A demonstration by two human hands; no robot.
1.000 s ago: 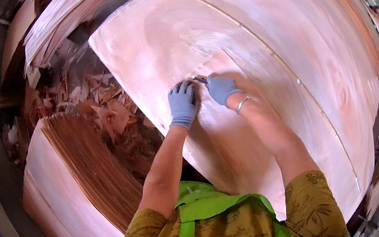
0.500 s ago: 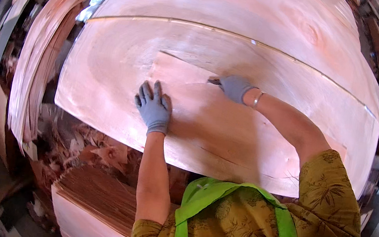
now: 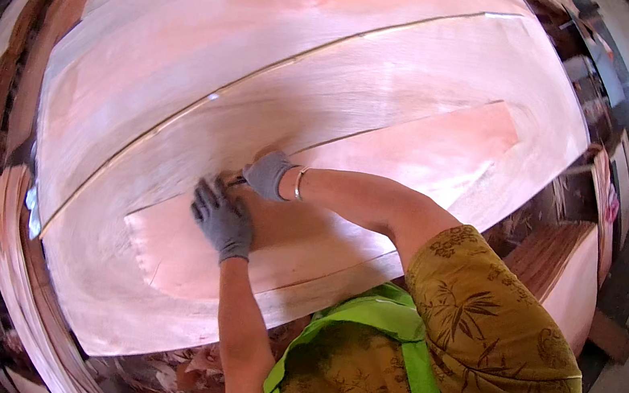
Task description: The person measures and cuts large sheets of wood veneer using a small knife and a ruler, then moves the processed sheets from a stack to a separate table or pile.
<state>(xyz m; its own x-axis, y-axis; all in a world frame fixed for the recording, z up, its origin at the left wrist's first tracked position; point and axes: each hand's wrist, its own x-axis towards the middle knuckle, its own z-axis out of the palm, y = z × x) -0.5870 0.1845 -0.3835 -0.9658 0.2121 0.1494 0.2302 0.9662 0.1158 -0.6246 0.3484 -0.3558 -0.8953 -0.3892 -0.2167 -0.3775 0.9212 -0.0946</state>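
Note:
A long pinkish strip of wood veneer (image 3: 435, 149) lies on a larger pale veneer sheet (image 3: 109, 320). My left hand (image 3: 224, 220), in a grey glove with darker fingers, presses down on the strip with its fingers stretched out. Just beyond it, near the strip's far edge, my gloved right hand (image 3: 269, 174) is closed around a small dark knife-like tool (image 3: 237, 181). The tool's tip lies close to my left fingertips and is partly hidden by them. A thin, long rod (image 3: 215, 96) crosses the large sheet farther from me.
Stacked veneer sheets (image 3: 16, 233) stand along the left side. Another veneer stack (image 3: 556, 269) is beyond my right elbow. Torn veneer scraps (image 3: 164, 385) lie below the near edge of the large sheet.
The view has turned, so the sheet and rod slant differently. My right hand has come close beside my left hand with the dark tool still in it. My left hand stays on the veneer.

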